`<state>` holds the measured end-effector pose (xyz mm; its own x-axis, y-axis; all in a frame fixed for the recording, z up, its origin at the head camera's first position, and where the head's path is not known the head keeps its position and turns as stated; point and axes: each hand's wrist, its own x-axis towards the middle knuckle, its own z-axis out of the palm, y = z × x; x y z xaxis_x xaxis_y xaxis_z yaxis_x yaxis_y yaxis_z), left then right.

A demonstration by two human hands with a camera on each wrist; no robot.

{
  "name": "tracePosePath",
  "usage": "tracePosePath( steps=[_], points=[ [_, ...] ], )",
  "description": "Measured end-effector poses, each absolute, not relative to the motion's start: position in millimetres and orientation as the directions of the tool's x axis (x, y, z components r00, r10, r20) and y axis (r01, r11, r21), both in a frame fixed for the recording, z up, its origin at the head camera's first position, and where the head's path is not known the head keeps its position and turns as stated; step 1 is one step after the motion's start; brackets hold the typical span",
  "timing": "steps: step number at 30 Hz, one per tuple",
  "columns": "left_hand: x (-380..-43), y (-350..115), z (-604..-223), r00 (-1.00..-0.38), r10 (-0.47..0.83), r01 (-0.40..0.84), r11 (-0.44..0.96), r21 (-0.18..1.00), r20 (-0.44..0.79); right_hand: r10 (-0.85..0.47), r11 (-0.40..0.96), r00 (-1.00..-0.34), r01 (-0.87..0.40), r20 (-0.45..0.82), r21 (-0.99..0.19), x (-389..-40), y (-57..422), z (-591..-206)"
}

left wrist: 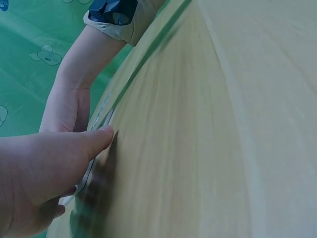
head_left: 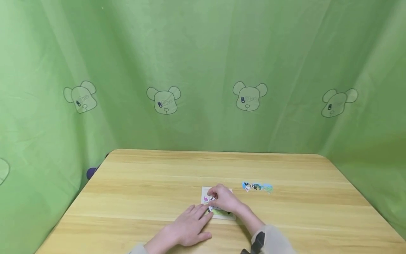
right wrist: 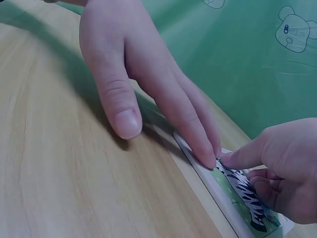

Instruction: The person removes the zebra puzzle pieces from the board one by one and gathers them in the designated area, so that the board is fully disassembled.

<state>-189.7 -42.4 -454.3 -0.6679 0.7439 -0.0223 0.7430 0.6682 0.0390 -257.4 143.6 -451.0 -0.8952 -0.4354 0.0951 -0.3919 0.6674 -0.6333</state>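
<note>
A small white-bordered picture puzzle (head_left: 219, 215) with a striped zebra on green lies near the table's front edge, partly hidden by both hands. My left hand (head_left: 190, 225) rests beside it with fingers straight, its fingertips touching the puzzle's left border. Over the puzzle, my right hand (head_left: 225, 198) bends its thumb and fingers round a striped puzzle piece (head_left: 210, 199); the fingers cover much of it. In the right wrist view the zebra picture (right wrist: 242, 193) shows beneath the right hand's curled fingers. A strip of loose puzzle pieces (head_left: 257, 187) lies to the right, apart from both hands.
The wooden table (head_left: 127, 197) has a rounded far edge. Green curtains (head_left: 203, 53) printed with bear heads stand behind it and on both sides. A dark purple object (head_left: 91, 172) shows past the table's left edge.
</note>
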Motion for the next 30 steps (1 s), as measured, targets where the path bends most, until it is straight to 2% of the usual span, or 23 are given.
tracePosePath(
  steps=[14,20,30],
  points=[
    [-188.8,-46.3,-455.1,-0.661,0.750,0.750,0.661,0.011,-0.009,-0.448,0.706,-0.891,-0.405,0.077,-0.581,-256.0,135.6,-448.8],
    [-187.9,-45.8,-454.4,-0.658,0.753,0.753,0.658,-0.001,-0.002,-0.425,0.721,-0.904,-0.372,0.051,-0.585,-258.4,133.1,-451.1],
    [-189.6,-44.3,-454.4,-0.665,0.746,0.746,0.665,0.001,-0.010,-0.393,0.573,-0.915,-0.319,0.089,-0.755,-258.5,138.0,-457.9]
  ],
)
